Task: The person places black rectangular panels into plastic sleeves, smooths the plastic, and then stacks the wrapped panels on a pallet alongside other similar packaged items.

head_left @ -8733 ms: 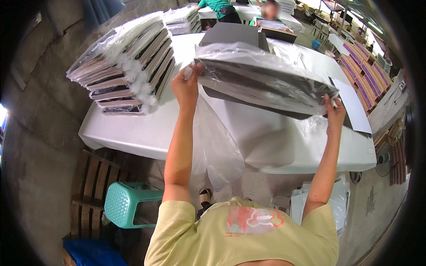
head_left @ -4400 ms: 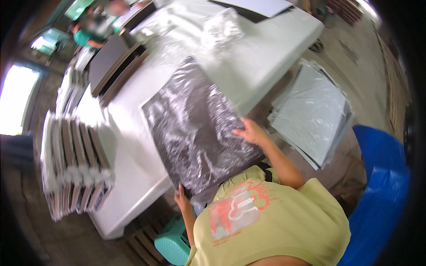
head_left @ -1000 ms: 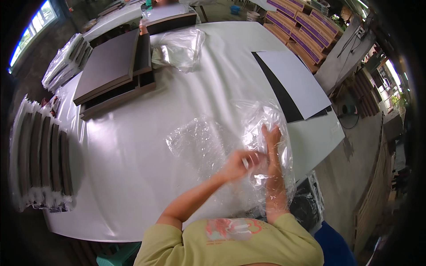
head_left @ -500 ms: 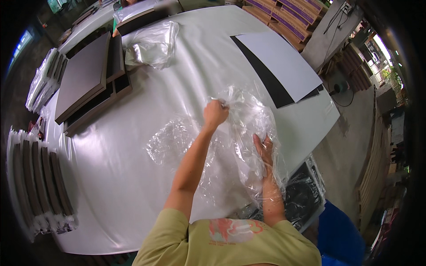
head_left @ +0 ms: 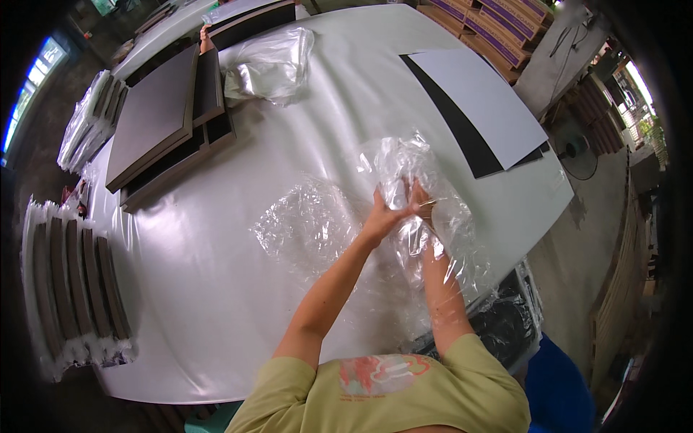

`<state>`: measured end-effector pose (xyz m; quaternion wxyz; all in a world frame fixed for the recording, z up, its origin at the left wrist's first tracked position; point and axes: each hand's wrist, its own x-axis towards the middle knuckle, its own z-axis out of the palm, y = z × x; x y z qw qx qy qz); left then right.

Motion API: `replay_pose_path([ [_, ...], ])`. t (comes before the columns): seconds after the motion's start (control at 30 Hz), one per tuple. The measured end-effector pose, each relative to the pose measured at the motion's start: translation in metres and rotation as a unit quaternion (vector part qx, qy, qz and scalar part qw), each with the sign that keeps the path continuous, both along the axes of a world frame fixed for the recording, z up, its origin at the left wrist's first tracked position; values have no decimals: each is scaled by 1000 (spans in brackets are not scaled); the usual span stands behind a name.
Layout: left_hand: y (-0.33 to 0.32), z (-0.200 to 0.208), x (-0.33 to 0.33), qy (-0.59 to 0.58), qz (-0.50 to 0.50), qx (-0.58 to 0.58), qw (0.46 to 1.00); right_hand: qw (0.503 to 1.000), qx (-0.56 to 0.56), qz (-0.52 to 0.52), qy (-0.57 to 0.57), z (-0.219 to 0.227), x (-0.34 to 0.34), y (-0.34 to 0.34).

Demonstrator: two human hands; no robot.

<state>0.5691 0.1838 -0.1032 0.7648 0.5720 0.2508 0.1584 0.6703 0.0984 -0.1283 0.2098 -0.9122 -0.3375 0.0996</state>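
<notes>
A crumpled clear plastic bag [head_left: 451, 216] bunches up over my right hand and forearm, above the table. Through the film, the fingers of my right hand [head_left: 423, 202] look stretched upward, partly masked by glare. My left hand [head_left: 388, 216] presses beside it, thumb and fingers curled around a bunched part of the bag. More loose clear plastic film [head_left: 303, 220] lies on the table just left of my left forearm.
A white sheet [head_left: 480, 101] over black sheets [head_left: 455, 126] lies at the far right of the pale table [head_left: 195, 303]. Dark, thick boards [head_left: 155, 108] are stacked at far left, near a folded plastic bundle [head_left: 271, 65]. Wrapped boards [head_left: 76, 281] stand along the left edge. Cartons [head_left: 491, 32] sit beyond.
My left hand has come down and right, from the bag's upper end to beside my right hand. My right hand has moved up inside the bag, which now bunches around it.
</notes>
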Motion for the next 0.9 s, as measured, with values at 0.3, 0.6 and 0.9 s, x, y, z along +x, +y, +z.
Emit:
replay_pose_path([
  [0.3,-38,36,6,167,0,482,860,995,95,-13,20,-16,0,-25],
  [0.6,-20,9,6,242,-55,523,815,985,23,153,75,31,-64,-123],
  [0.9,-45,40,-45,182,23,565,805,976,217,2,-31,83,-112,-184],
])
